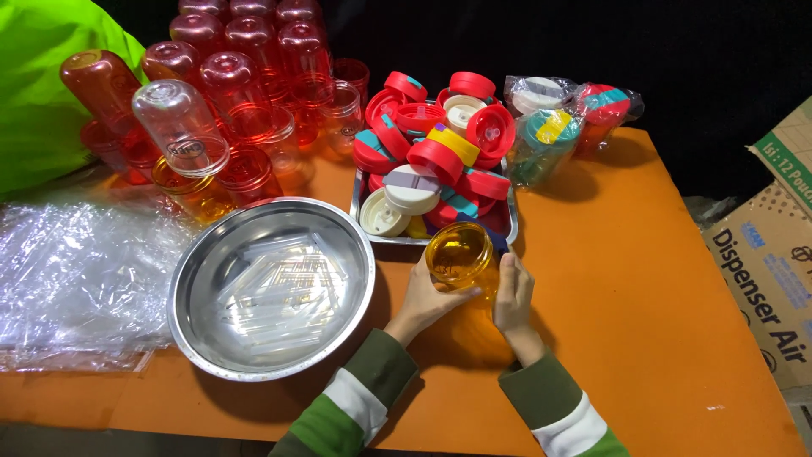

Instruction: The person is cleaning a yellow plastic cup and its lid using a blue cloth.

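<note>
Orange tabletop (643, 279) — black backdrop (524, 42)

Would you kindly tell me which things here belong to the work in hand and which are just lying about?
In hand:
- yellow bottle, held by the left hand and right hand
- tray of lids
- steel bowl of clear straws
- red bottles

Lying about:
- cardboard boxes
- green cloth
- plastic bags
- wrapped bottles
</note>
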